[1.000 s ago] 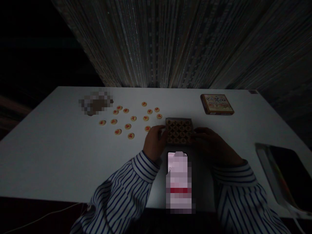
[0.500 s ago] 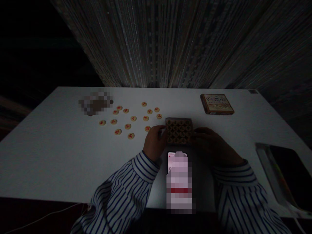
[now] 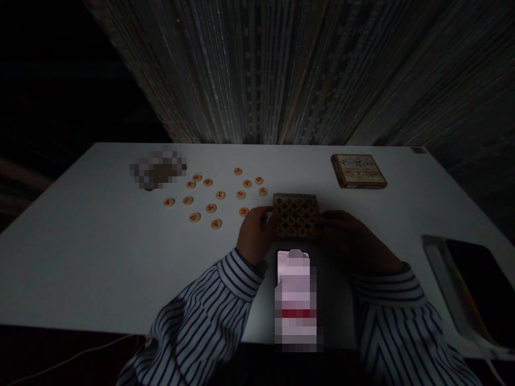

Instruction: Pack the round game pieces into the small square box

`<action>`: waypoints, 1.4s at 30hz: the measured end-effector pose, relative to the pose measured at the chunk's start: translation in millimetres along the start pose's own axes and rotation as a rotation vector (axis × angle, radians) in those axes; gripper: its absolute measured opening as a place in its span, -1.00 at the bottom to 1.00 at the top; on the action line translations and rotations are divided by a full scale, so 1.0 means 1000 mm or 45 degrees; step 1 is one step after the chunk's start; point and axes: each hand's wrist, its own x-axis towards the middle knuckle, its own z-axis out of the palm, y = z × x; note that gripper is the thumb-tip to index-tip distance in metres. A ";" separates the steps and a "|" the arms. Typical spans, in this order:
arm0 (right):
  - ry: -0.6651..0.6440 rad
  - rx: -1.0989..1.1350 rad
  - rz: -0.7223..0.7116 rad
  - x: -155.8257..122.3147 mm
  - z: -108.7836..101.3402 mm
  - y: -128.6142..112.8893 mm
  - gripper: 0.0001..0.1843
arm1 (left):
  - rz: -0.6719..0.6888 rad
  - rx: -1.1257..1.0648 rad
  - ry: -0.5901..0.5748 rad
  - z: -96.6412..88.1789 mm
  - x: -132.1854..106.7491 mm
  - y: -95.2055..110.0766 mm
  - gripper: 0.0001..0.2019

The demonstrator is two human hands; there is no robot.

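Note:
A small open box point(image 3: 296, 216) filled with several round game pieces sits on the white table point(image 3: 80, 257) in front of me. My left hand point(image 3: 254, 235) grips the box's left side with curled fingers. My right hand point(image 3: 354, 238) holds its right side the same way. Several loose round pieces with red marks point(image 3: 211, 208) lie scattered on the table to the left of the box. Both my sleeves are white with dark stripes.
A lit phone point(image 3: 295, 292) lies between my forearms near the table's front edge. The box lid point(image 3: 358, 171) rests at the back right. A dark flat object point(image 3: 470, 284) lies at the right edge. A blurred item point(image 3: 157, 170) sits at the back left. A ribbed wall stands behind.

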 end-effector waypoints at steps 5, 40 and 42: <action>0.004 -0.035 0.020 0.000 -0.001 -0.002 -0.74 | 0.014 0.003 0.020 0.000 -0.001 0.001 -0.75; -0.119 0.002 0.416 0.006 -0.004 -0.015 -0.58 | -0.059 0.059 -0.085 -0.003 -0.002 0.007 -0.70; -0.107 0.033 0.375 0.006 -0.004 -0.014 -0.59 | -0.056 0.060 -0.092 -0.003 -0.002 0.007 -0.71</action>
